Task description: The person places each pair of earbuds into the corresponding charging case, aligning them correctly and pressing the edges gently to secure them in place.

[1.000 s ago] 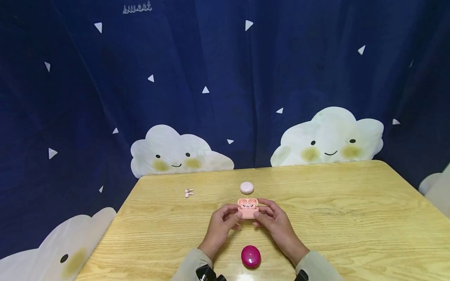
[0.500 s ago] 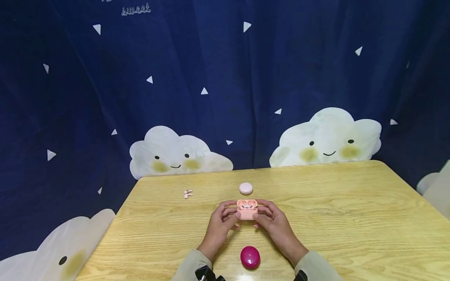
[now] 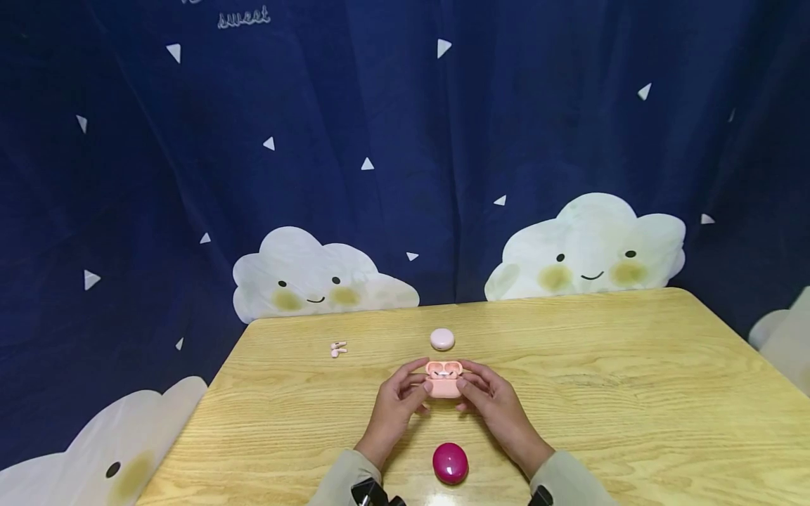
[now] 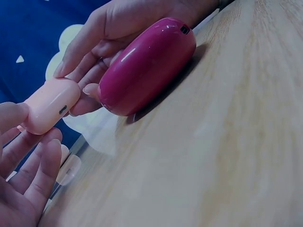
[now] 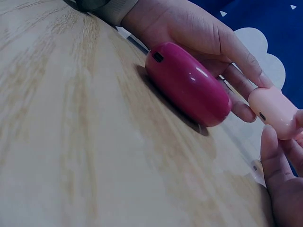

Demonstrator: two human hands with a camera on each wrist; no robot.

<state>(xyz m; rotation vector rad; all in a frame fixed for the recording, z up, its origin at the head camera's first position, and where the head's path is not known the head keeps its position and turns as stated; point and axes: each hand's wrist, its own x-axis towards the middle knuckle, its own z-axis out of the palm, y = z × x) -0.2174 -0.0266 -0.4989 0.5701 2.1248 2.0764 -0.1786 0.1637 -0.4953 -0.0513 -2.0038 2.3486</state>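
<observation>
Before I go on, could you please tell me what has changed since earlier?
Nothing clearly moved beyond a slight head-view shift. The left hand and right hand still hold the open peach case; the magenta case, pale round object and loose earbuds stayed put.

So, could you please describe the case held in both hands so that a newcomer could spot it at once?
On the wooden table's near half, find the left hand and right hand facing each other. Held between them is a peach-pink case. Its raised lid sets it apart from the closed magenta case nearer the camera and the pale pink round case beyond.
</observation>
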